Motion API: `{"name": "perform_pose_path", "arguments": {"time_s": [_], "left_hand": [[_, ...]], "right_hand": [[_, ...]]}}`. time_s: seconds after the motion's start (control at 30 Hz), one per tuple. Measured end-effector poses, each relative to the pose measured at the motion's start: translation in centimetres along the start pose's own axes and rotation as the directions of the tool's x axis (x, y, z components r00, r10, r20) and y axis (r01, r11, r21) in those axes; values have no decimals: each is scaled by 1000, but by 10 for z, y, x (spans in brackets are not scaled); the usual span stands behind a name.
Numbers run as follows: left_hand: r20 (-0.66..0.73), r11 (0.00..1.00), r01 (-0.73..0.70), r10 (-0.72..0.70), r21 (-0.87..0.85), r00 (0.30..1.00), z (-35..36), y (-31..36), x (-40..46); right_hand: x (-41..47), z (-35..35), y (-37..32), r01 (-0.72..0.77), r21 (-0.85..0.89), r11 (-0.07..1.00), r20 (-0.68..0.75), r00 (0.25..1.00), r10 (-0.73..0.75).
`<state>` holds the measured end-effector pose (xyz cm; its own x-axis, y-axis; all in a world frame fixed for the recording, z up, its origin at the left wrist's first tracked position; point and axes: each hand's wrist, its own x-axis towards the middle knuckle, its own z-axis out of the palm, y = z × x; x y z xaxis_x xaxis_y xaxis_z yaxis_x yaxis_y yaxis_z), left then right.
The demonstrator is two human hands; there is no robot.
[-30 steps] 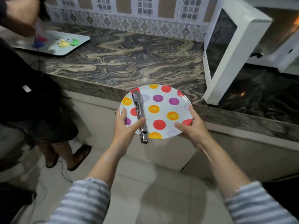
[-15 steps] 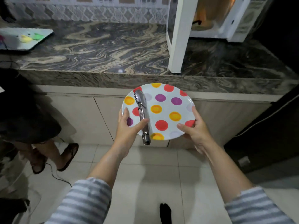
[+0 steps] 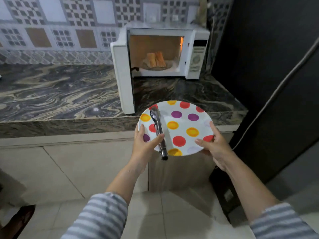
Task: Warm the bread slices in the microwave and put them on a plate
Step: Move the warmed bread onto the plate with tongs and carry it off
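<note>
A white plate (image 3: 181, 118) with red, yellow and purple dots is held level in front of the counter edge. My left hand (image 3: 145, 144) grips its left rim, the thumb pressing metal tongs (image 3: 158, 130) flat onto the plate. My right hand (image 3: 211, 144) grips the plate's right rim, thumb on top. Behind it stands a white microwave (image 3: 195, 54) with its door (image 3: 123, 80) swung open to the left and the inside lit. Two bread slices (image 3: 155, 59) lean upright on the turntable inside.
The marbled counter (image 3: 60, 94) stretches left of the microwave. A dark tall surface (image 3: 276, 83) with a slanting cable stands to the right. Cabinet fronts and a tiled floor lie below. A sandalled foot (image 3: 19, 219) shows at the bottom left.
The view has swung right and up, and the microwave's inside with the bread now faces me. The plate with the tongs has come closer to the microwave; both hands keep their grip.
</note>
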<state>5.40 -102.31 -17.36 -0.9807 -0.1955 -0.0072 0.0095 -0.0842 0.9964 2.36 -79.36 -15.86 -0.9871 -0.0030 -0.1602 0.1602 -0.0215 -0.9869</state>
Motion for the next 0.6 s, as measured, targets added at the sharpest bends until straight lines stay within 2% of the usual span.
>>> {"name": "perform_pose_path", "arguments": {"time_s": [0.23, 0.43, 0.6], "left_hand": [[-85, 1000, 13, -12, 8, 996, 65, 11, 73], [-153, 993, -3, 22, 121, 988, 75, 18, 155], [-167, 978, -24, 59, 207, 984, 72, 17, 226]], "right_hand": [[88, -42, -38, 19, -130, 991, 40, 999, -14], [179, -33, -62, 72, -290, 954, 135, 990, -34], [256, -15, -65, 86, -390, 917, 151, 988, -28]]}}
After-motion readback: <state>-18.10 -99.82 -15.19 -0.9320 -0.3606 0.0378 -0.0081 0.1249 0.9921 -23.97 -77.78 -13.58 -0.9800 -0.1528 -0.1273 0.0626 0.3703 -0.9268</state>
